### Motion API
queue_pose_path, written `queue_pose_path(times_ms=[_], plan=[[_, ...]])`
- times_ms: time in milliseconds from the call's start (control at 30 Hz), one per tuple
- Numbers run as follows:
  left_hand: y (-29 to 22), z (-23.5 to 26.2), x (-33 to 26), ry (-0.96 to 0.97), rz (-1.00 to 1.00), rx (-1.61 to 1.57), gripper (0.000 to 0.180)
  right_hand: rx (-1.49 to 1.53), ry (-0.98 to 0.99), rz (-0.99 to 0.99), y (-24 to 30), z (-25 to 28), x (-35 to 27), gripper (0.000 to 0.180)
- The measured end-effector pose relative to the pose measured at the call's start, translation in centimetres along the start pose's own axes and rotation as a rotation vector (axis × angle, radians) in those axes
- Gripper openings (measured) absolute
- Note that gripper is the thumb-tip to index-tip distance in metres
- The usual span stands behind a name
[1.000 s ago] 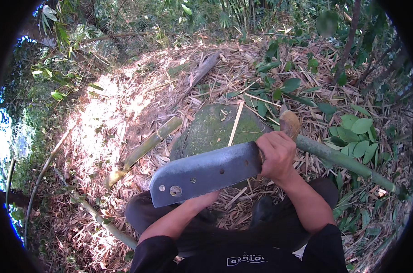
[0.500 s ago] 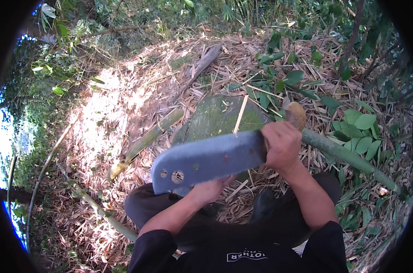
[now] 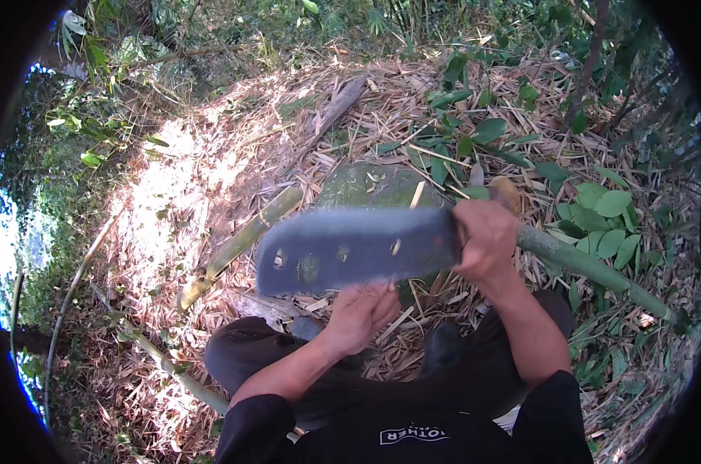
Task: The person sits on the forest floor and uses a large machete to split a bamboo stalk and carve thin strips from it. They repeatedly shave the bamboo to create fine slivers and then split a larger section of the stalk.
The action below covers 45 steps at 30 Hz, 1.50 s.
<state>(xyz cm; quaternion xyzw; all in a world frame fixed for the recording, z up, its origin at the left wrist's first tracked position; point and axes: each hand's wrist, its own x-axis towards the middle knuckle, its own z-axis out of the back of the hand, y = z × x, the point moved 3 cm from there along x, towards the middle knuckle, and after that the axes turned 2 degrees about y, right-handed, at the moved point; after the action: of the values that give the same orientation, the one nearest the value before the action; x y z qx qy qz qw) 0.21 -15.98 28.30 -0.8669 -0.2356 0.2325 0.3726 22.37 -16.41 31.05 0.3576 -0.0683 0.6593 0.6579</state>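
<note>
My right hand (image 3: 486, 240) grips the wooden handle (image 3: 507, 192) of a broad grey chopping blade (image 3: 358, 249). The blade is held flat, points left and is blurred by motion. My left hand (image 3: 362, 313) sits just under the blade with its fingers curled; what it holds, if anything, is hidden. Behind the blade, a long green bamboo pole (image 3: 598, 267) runs across a mossy flat stone (image 3: 374, 185), and its left part (image 3: 234, 247) lies toward the lower left. My knees in dark trousers (image 3: 242, 359) are folded below.
Dry bamboo leaves and splinters (image 3: 211, 170) cover the ground. Green leafy plants (image 3: 598, 209) crowd the right side. A grey piece of dead wood (image 3: 339, 108) lies beyond the stone, and thin bamboo stems (image 3: 157, 356) lie at lower left.
The blade has swung up and to the right and is now blurred. My left hand, hidden behind the blade before, now shows beneath it.
</note>
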Motion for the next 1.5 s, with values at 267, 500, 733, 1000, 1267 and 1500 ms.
queue_pose_path(times_ms=[267, 500, 733, 1000, 1267, 1500], plan=[[-2.1, 0.3, -0.2, -0.333, -0.312, 0.199, 0.029, -0.093, -0.098, -0.375, -5.1, 0.2, 0.2, 0.016], [-14.9, -1.8, -5.2, -0.898, -1.658, 0.834, 0.033, 0.955, -0.66, -0.697, -8.6, 3.0, -1.0, 0.018], [-27.3, -2.8, 9.7, -0.799, -1.494, 1.601, 0.058, 0.99, -0.665, -0.662, -7.4, 3.0, -0.3, 0.023], [-15.4, 6.8, 8.5, 0.204, 0.318, 1.467, 0.066, 0.693, -0.146, -0.6, -5.0, 0.7, 0.4, 0.016], [-11.8, 34.4, -13.0, -0.936, 0.291, 0.846, 0.043, 0.313, 0.686, -0.563, 3.5, -6.5, -0.8, 0.024], [6.5, 53.9, -25.9, -1.37, 0.337, 0.001, 0.032, -0.114, 0.683, -0.627, 5.2, -17.5, -3.6, 0.029]])
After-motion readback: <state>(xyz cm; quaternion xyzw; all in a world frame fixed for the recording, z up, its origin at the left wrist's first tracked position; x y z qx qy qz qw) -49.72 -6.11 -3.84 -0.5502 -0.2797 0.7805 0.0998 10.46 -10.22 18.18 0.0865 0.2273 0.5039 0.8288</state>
